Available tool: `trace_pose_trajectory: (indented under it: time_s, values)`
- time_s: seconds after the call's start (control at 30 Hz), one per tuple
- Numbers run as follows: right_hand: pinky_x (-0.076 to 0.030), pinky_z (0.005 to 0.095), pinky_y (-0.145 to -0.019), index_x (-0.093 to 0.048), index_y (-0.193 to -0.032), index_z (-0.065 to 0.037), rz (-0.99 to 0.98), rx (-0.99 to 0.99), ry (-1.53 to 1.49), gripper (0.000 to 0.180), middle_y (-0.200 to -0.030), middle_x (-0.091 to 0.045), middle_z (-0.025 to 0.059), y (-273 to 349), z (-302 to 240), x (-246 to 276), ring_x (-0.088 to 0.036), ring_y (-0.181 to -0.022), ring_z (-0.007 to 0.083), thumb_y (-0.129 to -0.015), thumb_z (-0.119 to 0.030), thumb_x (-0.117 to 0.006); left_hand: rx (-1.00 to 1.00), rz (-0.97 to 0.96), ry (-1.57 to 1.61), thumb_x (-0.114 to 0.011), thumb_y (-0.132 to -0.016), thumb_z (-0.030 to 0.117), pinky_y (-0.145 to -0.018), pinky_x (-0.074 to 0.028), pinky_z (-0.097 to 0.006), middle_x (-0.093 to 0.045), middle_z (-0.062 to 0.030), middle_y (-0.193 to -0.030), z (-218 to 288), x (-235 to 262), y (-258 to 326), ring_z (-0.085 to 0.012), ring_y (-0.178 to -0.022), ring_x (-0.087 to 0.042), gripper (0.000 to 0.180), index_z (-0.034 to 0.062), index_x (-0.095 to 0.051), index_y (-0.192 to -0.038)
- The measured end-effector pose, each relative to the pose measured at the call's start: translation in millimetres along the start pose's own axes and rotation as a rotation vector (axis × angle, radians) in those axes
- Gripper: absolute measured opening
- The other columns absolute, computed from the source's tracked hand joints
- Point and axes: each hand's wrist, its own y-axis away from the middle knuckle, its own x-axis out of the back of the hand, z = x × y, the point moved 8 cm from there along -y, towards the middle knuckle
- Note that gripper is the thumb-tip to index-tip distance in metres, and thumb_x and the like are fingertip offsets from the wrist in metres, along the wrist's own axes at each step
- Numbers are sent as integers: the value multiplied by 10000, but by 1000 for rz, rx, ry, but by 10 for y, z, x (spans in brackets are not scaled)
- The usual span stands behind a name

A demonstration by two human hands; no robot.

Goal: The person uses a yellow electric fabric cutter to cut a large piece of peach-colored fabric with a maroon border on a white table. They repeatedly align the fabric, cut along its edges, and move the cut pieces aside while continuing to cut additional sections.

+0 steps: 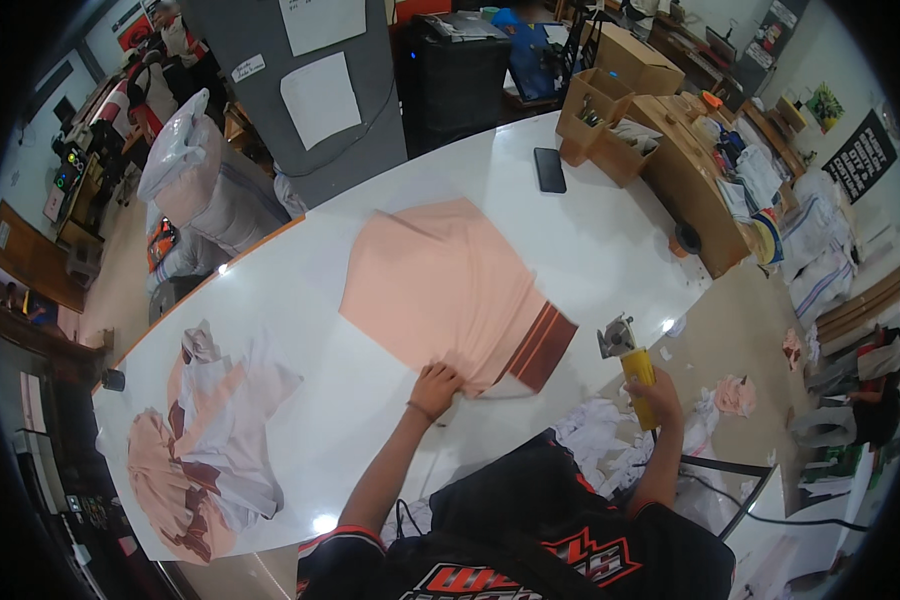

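Note:
A peach piece of fabric point(435, 270) lies spread on the white table in front of me, creased toward its near edge. At its right end is a brown striped band point(542, 348). My left hand point(438, 390) rests at the near edge of the fabric, its fingers curled closed on it. Off to the right, my right hand point(658, 398) is wrapped round the yellow handle of an electric rotary cutter point(638, 372). The cutter's metal head points away from me, apart from the fabric, near the table's right edge.
A heap of peach, white and brown fabric point(205, 450) lies at the table's left. A phone point(549, 170) and cardboard boxes point(610, 125) are at the far right. White scraps point(595, 430) hang near my body. A black cable point(770, 515) runs at the lower right.

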Motion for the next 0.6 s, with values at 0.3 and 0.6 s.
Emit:
trace_pose_trajectory:
  time_s: [0.3,0.6]
  values:
    - [-585,342,-593,-661,-1043,7,-69,5,61,406,-839,-695,86,-3,23,25,-692,-666,190,-744,-202,-839,1081,-670,-502,-684,-946,568,-957,-527,-514,-758,-91,-1193,-1878,1205,2506,-281,-1112,-720,460,180,-778,-1175]
    - [-581,355,-640,-683,-1047,4,-326,153,71,456,-833,-720,102,-624,-276,-1466,-716,-702,199,-764,-312,-851,584,221,153,-775,-887,341,-1103,-442,-507,-601,-142,-1414,-508,378,911,-367,-1331,-539,434,157,-703,-1274]
